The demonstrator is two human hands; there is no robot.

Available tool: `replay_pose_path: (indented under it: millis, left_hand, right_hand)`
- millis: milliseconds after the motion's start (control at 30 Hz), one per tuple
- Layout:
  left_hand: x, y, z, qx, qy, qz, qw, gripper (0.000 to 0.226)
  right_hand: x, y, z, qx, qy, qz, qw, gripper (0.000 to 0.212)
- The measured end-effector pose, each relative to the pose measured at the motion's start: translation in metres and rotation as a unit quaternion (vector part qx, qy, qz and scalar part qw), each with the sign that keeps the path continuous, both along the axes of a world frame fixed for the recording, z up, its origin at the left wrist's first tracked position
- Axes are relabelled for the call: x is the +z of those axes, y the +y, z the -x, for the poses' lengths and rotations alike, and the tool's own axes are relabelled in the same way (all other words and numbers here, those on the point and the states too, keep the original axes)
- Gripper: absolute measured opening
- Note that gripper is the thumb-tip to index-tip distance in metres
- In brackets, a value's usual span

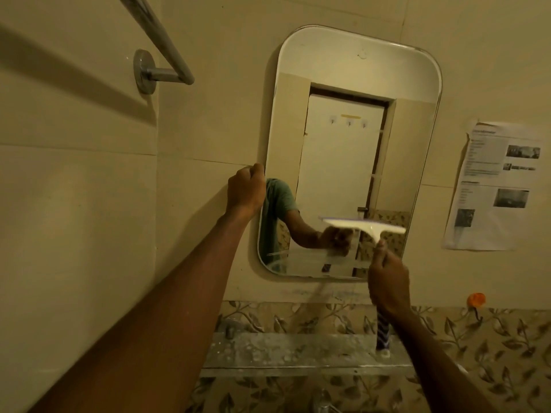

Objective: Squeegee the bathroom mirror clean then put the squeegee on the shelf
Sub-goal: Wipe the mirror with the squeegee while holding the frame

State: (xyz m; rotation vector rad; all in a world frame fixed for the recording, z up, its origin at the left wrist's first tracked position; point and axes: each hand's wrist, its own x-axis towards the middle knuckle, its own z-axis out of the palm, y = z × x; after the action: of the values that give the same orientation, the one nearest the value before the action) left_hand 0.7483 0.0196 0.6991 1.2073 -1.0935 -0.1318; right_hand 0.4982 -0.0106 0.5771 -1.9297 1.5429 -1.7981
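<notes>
A rounded rectangular mirror (346,150) hangs on the beige tiled wall. My left hand (246,190) grips the mirror's left edge about halfway down. My right hand (387,280) holds the white squeegee (365,226) by its handle. Its wide blade lies against the lower right part of the glass, roughly level. Wet streaks show near the mirror's bottom edge. Below the mirror runs a glass shelf (286,350), dusty and spotted. The mirror reflects a door, my arm and the squeegee.
A chrome towel bar (161,46) juts from the wall at upper left. A printed paper sheet (495,186) is stuck right of the mirror. A blue-and-white toothbrush (382,335) stands on the shelf. An orange hook (476,300) sits at right. A tap (323,402) is below.
</notes>
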Motion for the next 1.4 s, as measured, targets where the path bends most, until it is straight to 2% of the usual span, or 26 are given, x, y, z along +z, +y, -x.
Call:
replay_pose_path:
  millis: [100, 167, 300, 400, 633, 833, 933, 1000, 1233, 1300, 1400]
  left_hand:
    - [-0.001, -0.003, -0.001, 0.001, -0.007, 0.003, 1.0, 0.036]
    - [-0.001, -0.004, -0.001, -0.001, -0.008, 0.004, 1.0, 0.034]
    - [-0.001, -0.002, -0.001, -0.004, 0.006, -0.002, 1.0, 0.035]
    - [0.0, 0.001, 0.001, 0.001, 0.014, -0.003, 1.0, 0.043]
    - [-0.001, 0.002, 0.003, 0.0, 0.006, -0.004, 1.0, 0.046]
    - [0.0, 0.003, 0.003, -0.001, 0.017, -0.003, 1.0, 0.044]
    - [0.0, 0.002, 0.003, -0.002, 0.021, -0.007, 1.0, 0.042]
    - [0.001, 0.004, 0.004, -0.002, 0.025, -0.009, 1.0, 0.043]
    - [0.002, 0.011, 0.005, -0.022, 0.031, -0.017, 0.999, 0.043]
    - [0.002, 0.01, 0.002, -0.032, 0.04, -0.014, 0.999, 0.05]
    - [-0.001, 0.008, -0.001, -0.044, 0.045, -0.013, 0.998, 0.062]
  right_hand:
    - [-0.049, 0.002, 0.005, 0.002, 0.019, -0.066, 0.998, 0.055]
    - [-0.058, 0.005, 0.009, 0.015, 0.025, -0.092, 0.995, 0.055]
    - [-0.02, 0.003, 0.024, 0.018, 0.008, -0.035, 0.999, 0.055]
    - [-0.001, -0.011, 0.034, 0.002, -0.035, -0.031, 0.999, 0.058]
    - [-0.06, 0.014, 0.017, -0.017, -0.027, -0.094, 0.995, 0.059]
    - [0.041, 0.031, -0.032, 0.066, 0.023, 0.027, 0.997, 0.05]
    - [0.071, 0.038, -0.062, 0.075, 0.049, 0.019, 0.996, 0.047]
    - [0.063, 0.042, -0.073, 0.08, 0.055, -0.013, 0.995, 0.045]
    - [-0.037, 0.061, -0.077, 0.06, 0.086, -0.129, 0.986, 0.049]
    - [-0.024, 0.058, -0.073, 0.059, 0.074, -0.106, 0.99, 0.049]
    - [0.031, 0.05, -0.07, 0.055, 0.04, -0.024, 0.997, 0.048]
